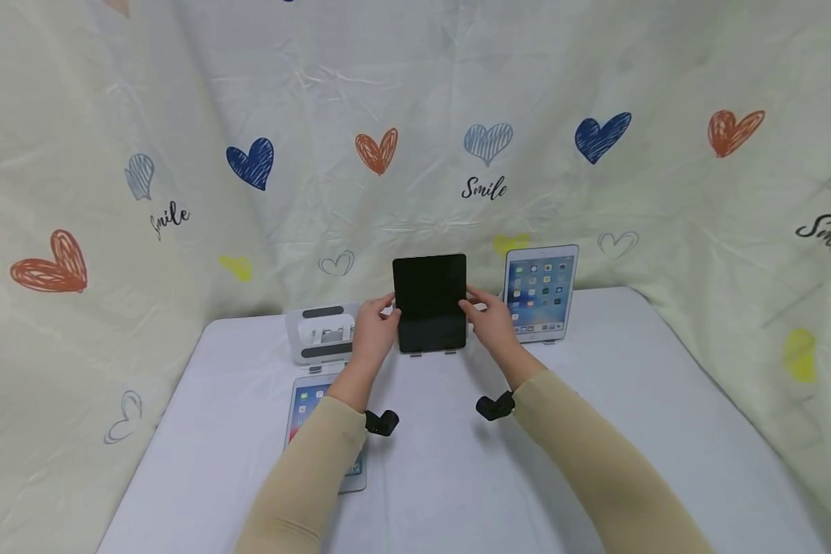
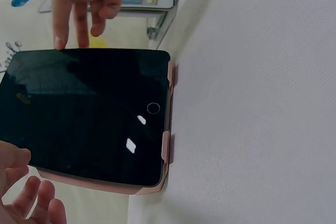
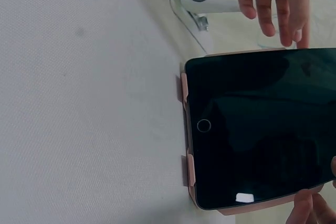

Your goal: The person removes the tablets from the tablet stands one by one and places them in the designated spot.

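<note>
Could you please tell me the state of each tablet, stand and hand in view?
Black tablet: screen dark, propped up.
Pink stand: occupied by the black tablet.
Right white tablet: screen lit, propped up.
Front-left white tablet: screen lit, lying flat, partly hidden.
White stand: raised, bearing no tablet.
Left hand: holding the black tablet's left edge.
Right hand: holding its right edge.

Curtained booth: heart-print cloth [image 1: 415, 85] walling white table [image 1: 187, 431].

Black-fronted tablet [image 1: 431, 304]; pinkish stand [image 2: 165, 148]; white table [image 1: 429, 462]; heart-patterned cream backdrop [image 1: 415, 208]
</note>
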Available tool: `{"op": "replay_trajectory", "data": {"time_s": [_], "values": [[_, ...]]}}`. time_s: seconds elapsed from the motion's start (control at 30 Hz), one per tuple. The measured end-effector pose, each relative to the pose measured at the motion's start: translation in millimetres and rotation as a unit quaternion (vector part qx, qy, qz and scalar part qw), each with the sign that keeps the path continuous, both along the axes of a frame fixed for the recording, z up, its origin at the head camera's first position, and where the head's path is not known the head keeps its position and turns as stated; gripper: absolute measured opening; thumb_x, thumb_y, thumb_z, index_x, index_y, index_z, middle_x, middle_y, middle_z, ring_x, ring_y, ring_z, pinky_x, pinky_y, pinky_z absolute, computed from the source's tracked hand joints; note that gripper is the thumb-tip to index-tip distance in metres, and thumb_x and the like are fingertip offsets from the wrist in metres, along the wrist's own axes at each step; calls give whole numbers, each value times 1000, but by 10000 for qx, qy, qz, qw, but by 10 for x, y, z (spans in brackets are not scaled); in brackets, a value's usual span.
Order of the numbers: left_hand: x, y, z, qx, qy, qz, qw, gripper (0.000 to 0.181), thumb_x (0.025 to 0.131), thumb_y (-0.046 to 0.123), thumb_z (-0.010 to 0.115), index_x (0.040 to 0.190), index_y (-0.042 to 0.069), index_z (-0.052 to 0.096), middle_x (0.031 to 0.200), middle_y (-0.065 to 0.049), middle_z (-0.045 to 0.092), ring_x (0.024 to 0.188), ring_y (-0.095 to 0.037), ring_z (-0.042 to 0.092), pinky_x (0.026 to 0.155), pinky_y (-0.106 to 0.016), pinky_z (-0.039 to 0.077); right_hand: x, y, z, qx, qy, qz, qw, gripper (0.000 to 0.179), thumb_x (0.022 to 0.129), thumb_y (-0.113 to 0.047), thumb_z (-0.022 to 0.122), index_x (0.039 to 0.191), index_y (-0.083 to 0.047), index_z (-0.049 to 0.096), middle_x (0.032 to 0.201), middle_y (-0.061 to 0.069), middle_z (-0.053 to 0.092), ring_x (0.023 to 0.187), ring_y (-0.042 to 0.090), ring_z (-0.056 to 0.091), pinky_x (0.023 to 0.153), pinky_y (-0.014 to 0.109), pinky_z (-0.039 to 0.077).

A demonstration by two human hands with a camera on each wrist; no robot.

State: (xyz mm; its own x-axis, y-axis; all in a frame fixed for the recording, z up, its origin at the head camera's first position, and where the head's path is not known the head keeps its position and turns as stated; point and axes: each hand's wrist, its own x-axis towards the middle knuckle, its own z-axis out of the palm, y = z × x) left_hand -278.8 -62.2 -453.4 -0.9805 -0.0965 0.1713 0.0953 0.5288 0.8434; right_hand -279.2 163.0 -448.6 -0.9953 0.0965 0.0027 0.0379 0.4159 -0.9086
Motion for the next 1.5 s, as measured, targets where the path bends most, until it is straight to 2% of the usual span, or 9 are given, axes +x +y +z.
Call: {"op": "replay_trajectory", "data": {"time_s": [0.3,0.73,0.93,1.2,1.5], "values": [[-37,-1,-58,14,7,68,10000,37,98,18,62,135,19,64,121,-8,61,98,-23,61,78,-37,52,13,8,-30,16,66,11,10000,50,100,-28,60,149,-25,47,129,11,57,102,35,64,75,34,53],[-38,9,-19,240,129,135,9995,32,96,16,64,127,14,69,123,-12,61,101,-25,61,83,-40,52,-11,77,-113,-442,261,197,9985,48,100,-24,62,147,-22,51,135,13,49,105,36,59,73,32,53],[-58,-34,-104,263,432,225,9985,29,93,16,68,123,15,73,121,-8,63,98,-23,62,74,-36,53,11,62,-169,-247,696,41,9973,44,100,-24,61,143,-20,56,128,11,53,95,27,60,69,29,53],[-67,-60,-190,342,791,160,9961,26,94,16,69,120,17,74,111,-2,69,95,-21,61,74,-34,51,13,66,-238,-71,1154,-80,9933,40,100,-17,61,140,-14,58,119,13,60,102,27,60,69,26,55],[-83,-54,-273,454,759,97,9960,32,94,18,70,126,24,71,110,3,73,89,-18,60,72,-29,51,-8,99,-334,954,1374,-10,9859,49,100,-24,61,148,-27,49,119,8,67,97,24,63,67,35,56]]}}
